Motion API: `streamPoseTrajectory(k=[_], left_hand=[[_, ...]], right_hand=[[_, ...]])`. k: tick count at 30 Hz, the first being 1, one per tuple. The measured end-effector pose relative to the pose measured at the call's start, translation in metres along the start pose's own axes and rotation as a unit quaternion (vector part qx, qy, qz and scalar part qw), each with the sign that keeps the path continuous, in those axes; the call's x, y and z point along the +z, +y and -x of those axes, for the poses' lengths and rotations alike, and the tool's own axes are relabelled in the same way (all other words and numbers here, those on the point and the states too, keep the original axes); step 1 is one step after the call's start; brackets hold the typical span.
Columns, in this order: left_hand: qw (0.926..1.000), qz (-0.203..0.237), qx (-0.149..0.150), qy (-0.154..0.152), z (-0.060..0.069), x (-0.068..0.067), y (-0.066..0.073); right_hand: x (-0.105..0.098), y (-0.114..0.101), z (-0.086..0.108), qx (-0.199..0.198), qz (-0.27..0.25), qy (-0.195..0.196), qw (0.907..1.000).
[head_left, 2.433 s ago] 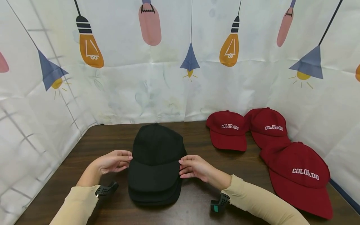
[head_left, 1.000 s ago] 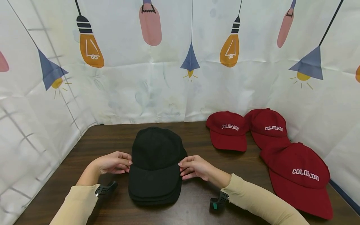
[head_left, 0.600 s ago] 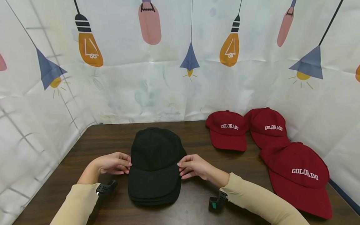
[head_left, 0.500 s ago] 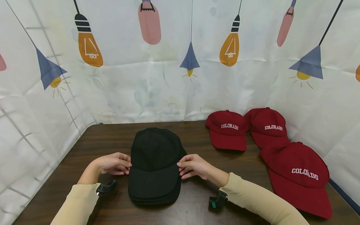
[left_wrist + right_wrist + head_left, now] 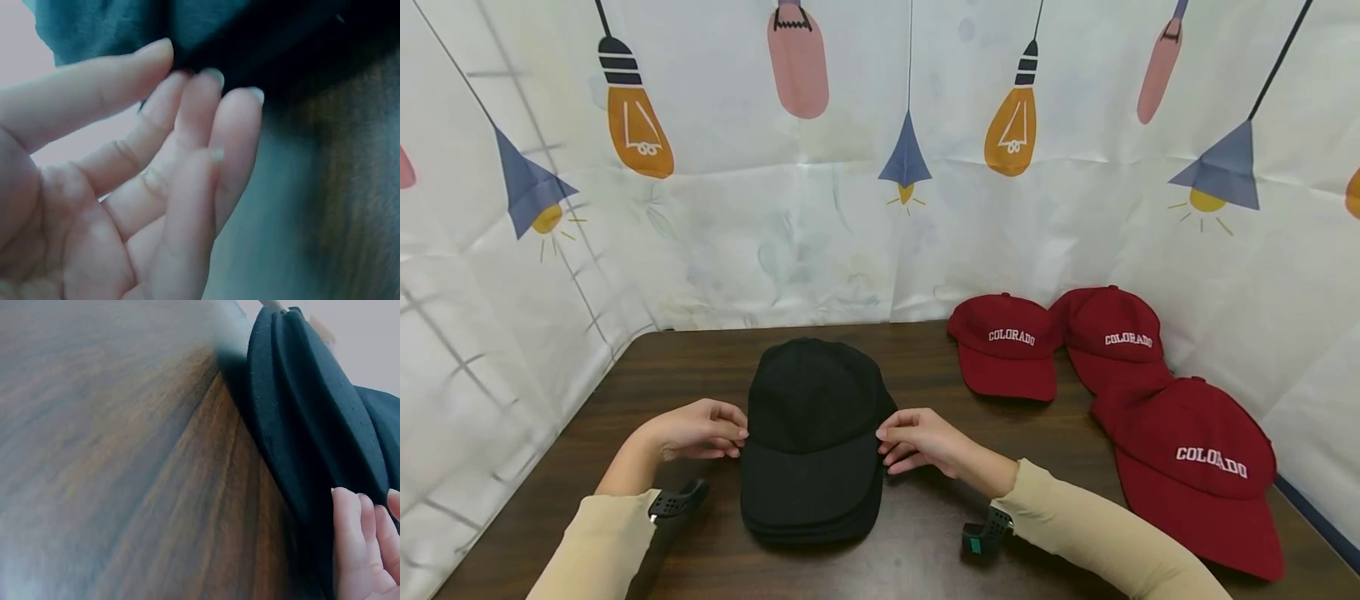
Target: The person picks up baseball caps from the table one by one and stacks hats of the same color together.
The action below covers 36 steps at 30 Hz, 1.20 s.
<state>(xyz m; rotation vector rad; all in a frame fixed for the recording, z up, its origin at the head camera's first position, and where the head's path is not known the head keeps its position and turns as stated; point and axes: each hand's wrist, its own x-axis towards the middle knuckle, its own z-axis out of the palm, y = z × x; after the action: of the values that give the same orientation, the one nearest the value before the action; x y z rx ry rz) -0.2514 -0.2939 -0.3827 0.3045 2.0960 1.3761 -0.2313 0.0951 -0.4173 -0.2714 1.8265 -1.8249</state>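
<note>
A stack of black baseball caps (image 5: 808, 483) lies on the dark wooden table, brims toward me and layered one over another. My left hand (image 5: 700, 429) is at the stack's left side, its fingertips beside the top cap. In the left wrist view its fingers (image 5: 234, 144) are loosely bent, with thumb and fingertips apart and nothing between them. On the opposite side, my right hand (image 5: 928, 442) has its fingertips at the edge of the caps. The right wrist view shows these fingers (image 5: 350, 537) fairly straight against the black fabric (image 5: 312, 425); its thumb is mostly cut off.
Red caps lettered COLORADO stand to the right: one at the back (image 5: 1007, 350), another beside it (image 5: 1116, 337), and a nearer one (image 5: 1195, 471) by the right edge. A white patterned curtain (image 5: 842, 242) hangs behind the wooden table (image 5: 925, 550).
The top cap has come down and settled onto the stack, its crown lower than at first. Most recently, both hands have drawn slightly outward from its sides.
</note>
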Motion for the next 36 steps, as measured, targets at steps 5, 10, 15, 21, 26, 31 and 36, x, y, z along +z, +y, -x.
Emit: streamPoseTrajectory(k=[5, 10, 15, 21, 26, 31, 36], left_hand=[[0.9982, -0.034, 0.012, 0.047, 0.013, -0.001, 0.015], [0.9914, -0.06, 0.037, 0.11, 0.023, 0.003, 0.04], [0.9791, -0.085, 0.076, 0.168, 0.027, 0.011, 0.068], [0.9616, -0.119, 0.132, 0.209, 0.021, 0.033, 0.098], [0.949, -0.124, 0.161, 0.242, 0.011, 0.053, 0.122], [0.9418, -0.114, 0.183, 0.258, -0.006, 0.072, 0.153], [0.9371, -0.11, 0.215, 0.252, -0.031, 0.094, 0.182]], right_hand=[[-0.01, -0.007, 0.01, -0.017, 0.017, -0.006, 0.9997], [-0.025, -0.017, 0.024, -0.038, 0.043, -0.007, 0.9983], [-0.042, -0.03, 0.04, -0.066, 0.063, 0.003, 0.9958], [-0.059, -0.043, 0.053, -0.093, 0.073, 0.029, 0.9925], [-0.073, -0.053, 0.062, -0.109, 0.071, 0.053, 0.9901], [-0.092, -0.063, 0.071, -0.131, 0.094, 0.08, 0.9837], [-0.115, -0.073, 0.077, -0.137, 0.12, 0.116, 0.9765]])
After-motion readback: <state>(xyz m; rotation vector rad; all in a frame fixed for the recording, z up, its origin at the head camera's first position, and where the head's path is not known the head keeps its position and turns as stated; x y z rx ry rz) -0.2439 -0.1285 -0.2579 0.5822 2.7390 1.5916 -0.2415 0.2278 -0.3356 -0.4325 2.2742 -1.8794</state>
